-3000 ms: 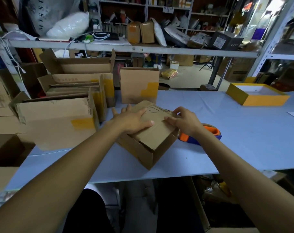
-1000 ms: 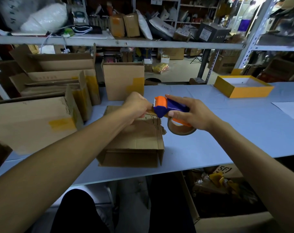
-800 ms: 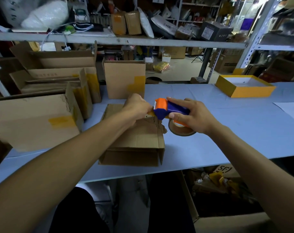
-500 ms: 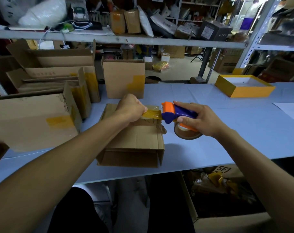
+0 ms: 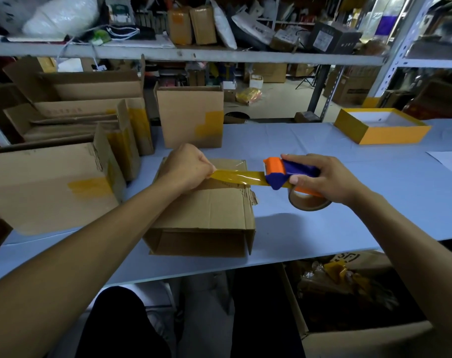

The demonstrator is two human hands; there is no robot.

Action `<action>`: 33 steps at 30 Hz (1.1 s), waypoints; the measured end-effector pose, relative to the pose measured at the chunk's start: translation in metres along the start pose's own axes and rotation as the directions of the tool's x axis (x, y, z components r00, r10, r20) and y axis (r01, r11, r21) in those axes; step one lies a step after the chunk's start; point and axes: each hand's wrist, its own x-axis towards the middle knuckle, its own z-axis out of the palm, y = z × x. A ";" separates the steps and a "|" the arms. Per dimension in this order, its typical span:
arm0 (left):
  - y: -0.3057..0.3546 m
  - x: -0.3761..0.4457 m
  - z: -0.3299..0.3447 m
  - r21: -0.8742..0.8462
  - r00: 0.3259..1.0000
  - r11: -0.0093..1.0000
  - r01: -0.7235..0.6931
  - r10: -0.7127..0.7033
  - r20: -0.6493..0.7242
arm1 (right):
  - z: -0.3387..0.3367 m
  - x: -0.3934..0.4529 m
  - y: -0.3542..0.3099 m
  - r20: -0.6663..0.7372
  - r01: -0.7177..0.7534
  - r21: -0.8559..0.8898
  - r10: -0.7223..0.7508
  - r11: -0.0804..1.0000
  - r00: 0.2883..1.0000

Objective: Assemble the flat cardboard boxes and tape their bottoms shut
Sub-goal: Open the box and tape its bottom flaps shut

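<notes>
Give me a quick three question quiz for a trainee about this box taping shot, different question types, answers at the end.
1. True or false: the right hand grips the tape dispenser.
2. What does the left hand pinch? A) a box flap B) the end of the tape strip C) scissors
3. Fill in: the strip stretches above the cardboard box, which rests on the ____ table.

Key: 1 true; 2 B; 3 blue.
</notes>
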 end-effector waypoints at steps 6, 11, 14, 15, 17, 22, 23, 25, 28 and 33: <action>0.005 -0.001 0.000 0.216 0.999 0.976 -0.020 0.029 -0.037 | 0.008 0.004 0.003 0.044 0.019 -0.135 -0.013 0.991 0.999; 0.023 0.009 -0.002 0.432 0.961 0.859 -0.277 0.254 0.112 | 0.014 0.011 -0.002 0.080 0.066 -0.268 -0.046 0.961 0.996; 0.036 0.008 0.015 0.365 0.887 0.819 -0.443 0.340 0.314 | 0.018 0.013 -0.004 0.087 0.082 -0.289 -0.059 0.954 0.994; 0.034 0.009 0.023 0.367 0.893 0.831 -0.418 0.301 0.336 | 0.019 0.013 -0.003 0.083 0.080 -0.281 -0.059 0.956 0.995; 0.023 0.011 0.035 0.444 0.912 0.816 -0.370 0.229 0.340 | 0.021 0.014 -0.001 0.078 0.073 -0.261 -0.054 0.963 0.995; 0.004 0.027 0.034 0.434 0.904 0.805 -0.405 0.283 0.320 | 0.024 0.008 0.007 0.058 0.039 -0.205 -0.028 0.978 0.998; 0.002 0.031 0.031 0.395 0.893 0.815 -0.424 0.305 0.331 | 0.024 0.008 0.008 0.055 0.034 -0.194 -0.024 0.980 0.998; -0.002 0.036 0.025 0.319 0.873 0.835 -0.448 0.331 0.358 | 0.025 0.007 0.009 0.056 0.034 -0.190 -0.024 0.981 0.998; -0.006 0.041 0.020 0.226 0.849 0.859 -0.460 0.350 0.396 | 0.029 0.009 0.007 0.067 0.038 -0.194 -0.026 0.980 0.997; -0.010 0.051 0.009 0.167 0.785 0.842 -0.513 0.381 0.489 | 0.028 0.007 0.008 0.058 0.016 -0.163 -0.006 0.987 0.998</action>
